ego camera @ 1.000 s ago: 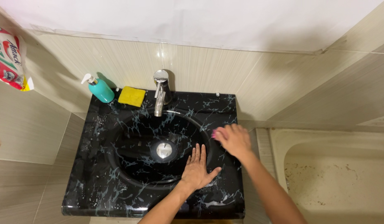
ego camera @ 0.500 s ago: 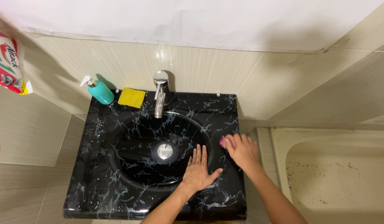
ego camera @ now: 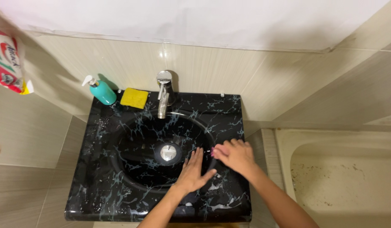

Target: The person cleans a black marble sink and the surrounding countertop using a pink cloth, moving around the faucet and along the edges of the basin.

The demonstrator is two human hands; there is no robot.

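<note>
1. You are mid-scrub on the black marbled sink (ego camera: 98,185), working its rim at about 4 o'clock from the drain (ego camera: 168,152).
2. Your right hand (ego camera: 233,155) is cupped over a small pink scrubber (ego camera: 214,152), of which only a sliver shows at the fingertips.
3. Your left hand (ego camera: 192,171) lies flat and released, bracing on the bowl's edge.
4. Next, likely keep pressure down and sweep toward the suds at 5 o'clock.

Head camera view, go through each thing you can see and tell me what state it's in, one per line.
Faucet: no water visibly running.
Sink: black marbled, soap foam on front rim.
Drain plug: cannot tell whether shut.
Soap dispenser: upright.
Yellow sponge: lying flat.
Left hand: flat on sink.
Right hand: pressing something pink, mostly hidden.
</note>
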